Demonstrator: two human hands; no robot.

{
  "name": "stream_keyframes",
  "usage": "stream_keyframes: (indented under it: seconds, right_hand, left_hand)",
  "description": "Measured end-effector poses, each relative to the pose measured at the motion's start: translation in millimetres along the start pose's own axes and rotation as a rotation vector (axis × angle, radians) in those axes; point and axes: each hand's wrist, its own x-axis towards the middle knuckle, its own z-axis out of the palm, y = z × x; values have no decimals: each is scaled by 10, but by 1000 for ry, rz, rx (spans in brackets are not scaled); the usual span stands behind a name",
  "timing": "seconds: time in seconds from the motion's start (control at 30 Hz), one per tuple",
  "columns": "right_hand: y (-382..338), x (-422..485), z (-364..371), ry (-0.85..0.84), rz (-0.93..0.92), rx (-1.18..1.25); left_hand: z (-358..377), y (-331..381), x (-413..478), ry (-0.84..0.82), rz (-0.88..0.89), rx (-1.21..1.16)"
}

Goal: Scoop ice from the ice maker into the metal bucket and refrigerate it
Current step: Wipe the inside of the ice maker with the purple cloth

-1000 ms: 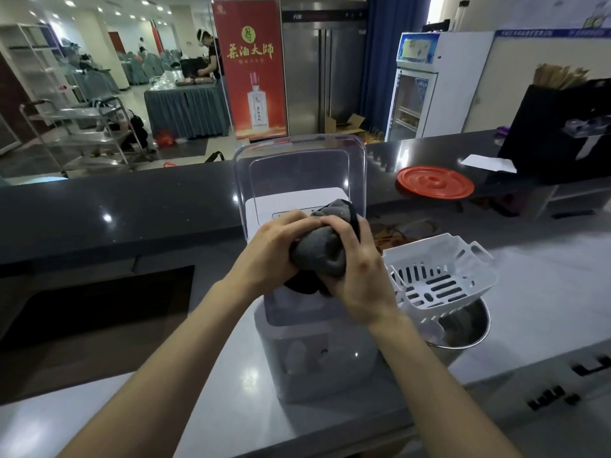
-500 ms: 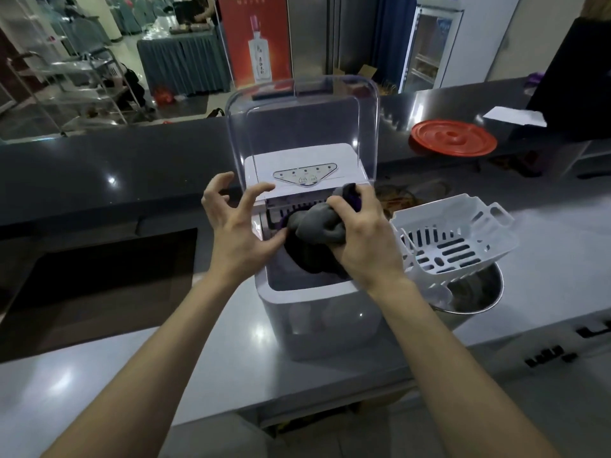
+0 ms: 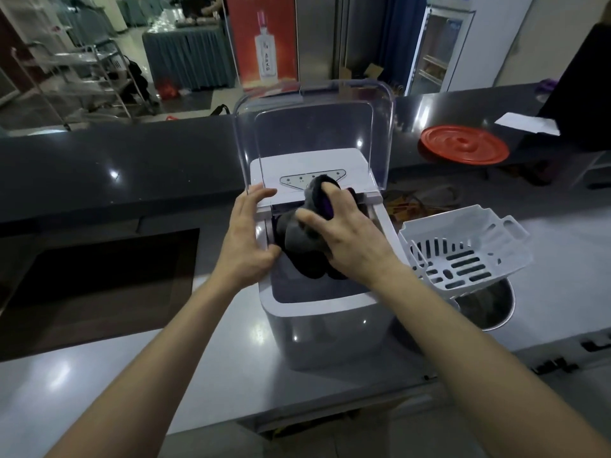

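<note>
A white ice maker (image 3: 317, 328) stands on the grey counter with its clear lid (image 3: 314, 127) raised. My right hand (image 3: 347, 239) grips a bunched dark grey and purple cloth (image 3: 297, 239) over the machine's open top. My left hand (image 3: 246, 239) rests on the left rim of the machine, fingers extended along the edge. To the right, a white slotted ice basket (image 3: 463, 249) sits tilted on top of the metal bucket (image 3: 489, 309). No ice shows in the frame.
A red round lid (image 3: 464, 143) and a white paper (image 3: 529, 123) lie on the raised black ledge (image 3: 132, 166). A dark recessed sink (image 3: 92, 285) is at the left. A glass-door fridge (image 3: 443, 44) stands beyond the counter.
My left hand let go of the cloth and dropped onto the ice maker's left rim. My right hand moved the cloth lower into the open top. The view tilted down.
</note>
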Motion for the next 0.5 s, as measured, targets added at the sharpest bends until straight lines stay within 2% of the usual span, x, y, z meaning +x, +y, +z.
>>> stream_keyframes:
  seconds: [0.1, 0.17, 0.3, 0.5]
  right_hand:
    - [223, -39, 9, -217, -155, -175]
    - [330, -28, 3, -274, -255, -216]
    - [388, 57, 28, -237, -457, -162]
    - [340, 90, -5, -199, -494, -154]
  left_hand:
    - [-1, 2, -9, -2, -15, -25]
    - [-3, 8, -8, -6, -21, -27]
    - [-25, 40, -17, -16, -26, -25]
    - [-32, 63, -40, -5, -22, -22]
